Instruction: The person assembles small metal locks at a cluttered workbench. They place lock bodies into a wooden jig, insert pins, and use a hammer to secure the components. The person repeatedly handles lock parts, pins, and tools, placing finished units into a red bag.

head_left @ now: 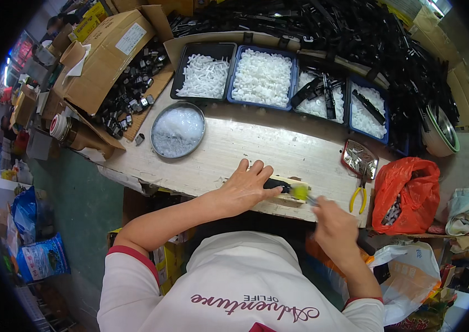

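My left hand (251, 185) is closed at the front edge of the workbench, its thumb and fingers holding a long black plastic part (279, 185). The part lies on a pale wooden block (295, 199). My right hand (335, 226), smeared by motion, is wrapped round the handle of a small mallet with a yellow-green head (300, 191). That head is over the right end of the black part; whether it touches is hard to see.
Bins of white plastic pieces (262, 77) line the back, below a heap of black parts (356, 27). At left stand a round tin (178, 154) and a carton (107, 61). Yellow-handled pliers (358, 198), a metal-filled tray (361, 157) and a red bag (406, 191) lie right.
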Demonstrator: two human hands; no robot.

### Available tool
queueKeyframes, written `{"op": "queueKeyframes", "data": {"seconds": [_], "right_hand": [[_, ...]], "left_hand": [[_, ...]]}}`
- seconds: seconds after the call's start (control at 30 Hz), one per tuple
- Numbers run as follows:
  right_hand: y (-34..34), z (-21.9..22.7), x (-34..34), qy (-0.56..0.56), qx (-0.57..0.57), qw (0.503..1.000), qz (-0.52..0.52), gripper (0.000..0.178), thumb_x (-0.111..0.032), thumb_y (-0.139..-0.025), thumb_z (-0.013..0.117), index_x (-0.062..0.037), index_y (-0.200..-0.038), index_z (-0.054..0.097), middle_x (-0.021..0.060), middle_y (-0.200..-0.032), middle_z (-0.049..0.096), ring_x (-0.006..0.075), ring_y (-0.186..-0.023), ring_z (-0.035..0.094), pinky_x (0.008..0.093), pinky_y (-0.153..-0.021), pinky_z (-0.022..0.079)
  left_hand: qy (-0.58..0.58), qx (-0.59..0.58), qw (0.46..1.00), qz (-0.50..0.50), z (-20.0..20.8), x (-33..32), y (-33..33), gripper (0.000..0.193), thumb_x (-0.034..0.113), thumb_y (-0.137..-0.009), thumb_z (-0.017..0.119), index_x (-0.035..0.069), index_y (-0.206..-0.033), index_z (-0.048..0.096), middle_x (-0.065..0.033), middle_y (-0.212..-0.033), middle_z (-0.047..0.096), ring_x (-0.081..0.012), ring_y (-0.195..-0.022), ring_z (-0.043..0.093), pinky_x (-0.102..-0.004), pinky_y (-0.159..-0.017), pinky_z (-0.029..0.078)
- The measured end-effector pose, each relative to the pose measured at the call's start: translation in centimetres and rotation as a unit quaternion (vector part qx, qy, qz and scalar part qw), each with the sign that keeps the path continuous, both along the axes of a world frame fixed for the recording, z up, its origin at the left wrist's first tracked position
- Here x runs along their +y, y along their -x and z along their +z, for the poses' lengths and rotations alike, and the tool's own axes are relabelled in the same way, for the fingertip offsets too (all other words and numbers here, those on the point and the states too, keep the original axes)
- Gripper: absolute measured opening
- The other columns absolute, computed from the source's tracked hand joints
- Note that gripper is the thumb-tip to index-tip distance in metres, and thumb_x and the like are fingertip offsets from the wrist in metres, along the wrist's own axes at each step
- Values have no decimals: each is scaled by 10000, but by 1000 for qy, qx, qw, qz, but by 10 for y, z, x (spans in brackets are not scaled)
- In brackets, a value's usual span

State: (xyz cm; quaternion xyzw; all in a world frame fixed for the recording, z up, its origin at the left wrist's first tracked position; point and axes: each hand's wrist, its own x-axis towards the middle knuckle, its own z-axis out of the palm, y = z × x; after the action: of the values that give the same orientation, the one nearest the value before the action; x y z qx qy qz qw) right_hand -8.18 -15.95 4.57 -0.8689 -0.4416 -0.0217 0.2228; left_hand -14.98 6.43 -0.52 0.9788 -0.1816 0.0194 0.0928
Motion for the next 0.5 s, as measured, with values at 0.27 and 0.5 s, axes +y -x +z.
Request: {"op": "queueKeyframes", "data": {"seconds": [0.27,0.5], "right_hand": [[-10,-15,-1,119,11,993,23,152,-198,-838,542,-51,-877,531,92,-623,547,293,-498,559,403,-447,435],[-8,-8,29,-127,14,991,30,142,-131,-834,531,-50,-951,533,116,-676,581,319,-512,554,413,-462,428]], "left_hand": [[138,21,987,82,-4,3,-2,515,-55,-657,556,119,-1142,550,-111,-880,471,-272,-847,438,-340,-713,404],[251,-12,955,157,-12,0,3,665,-113,-609,583,33,-1235,412,-113,-885,505,-286,-853,456,-368,-722,421]]}}
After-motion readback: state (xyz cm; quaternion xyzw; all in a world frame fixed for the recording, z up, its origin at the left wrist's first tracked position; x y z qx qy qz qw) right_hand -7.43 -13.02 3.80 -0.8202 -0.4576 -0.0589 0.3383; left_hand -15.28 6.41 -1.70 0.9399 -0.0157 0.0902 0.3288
